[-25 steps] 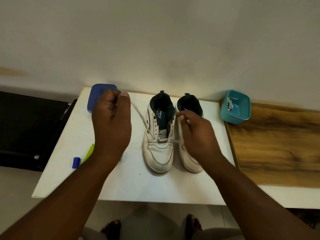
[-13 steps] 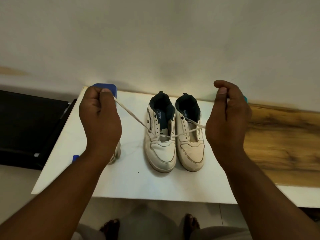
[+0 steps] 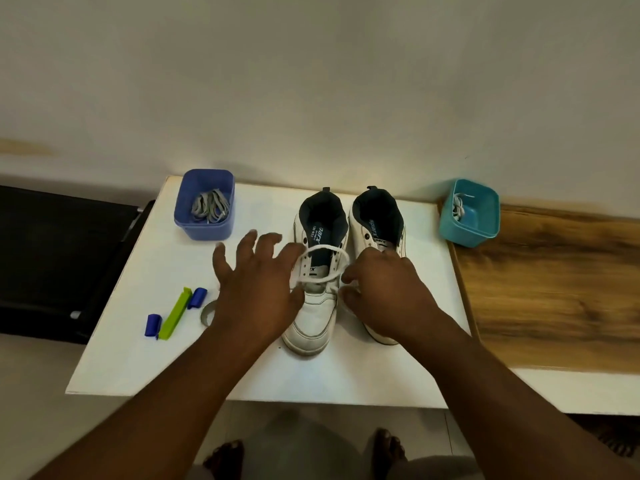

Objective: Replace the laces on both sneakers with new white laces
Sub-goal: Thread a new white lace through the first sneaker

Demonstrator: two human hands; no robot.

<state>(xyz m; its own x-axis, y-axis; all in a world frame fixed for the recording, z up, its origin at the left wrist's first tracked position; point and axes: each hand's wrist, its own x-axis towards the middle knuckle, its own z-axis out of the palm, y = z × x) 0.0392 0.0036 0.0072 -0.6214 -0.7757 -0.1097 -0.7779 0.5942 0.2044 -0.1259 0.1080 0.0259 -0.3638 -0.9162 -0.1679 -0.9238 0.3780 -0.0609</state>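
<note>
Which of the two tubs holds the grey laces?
The blue tub at the table's far left corner holds a bundle of grey laces. The teal tub, to the right of the sneakers, holds only a thin white lace.

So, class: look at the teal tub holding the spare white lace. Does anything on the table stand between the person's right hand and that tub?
Nothing visible does. The right hand is at the white lace over the left sneaker; bare white table lies between it and the teal tub, past the right sneaker's collar.
</note>
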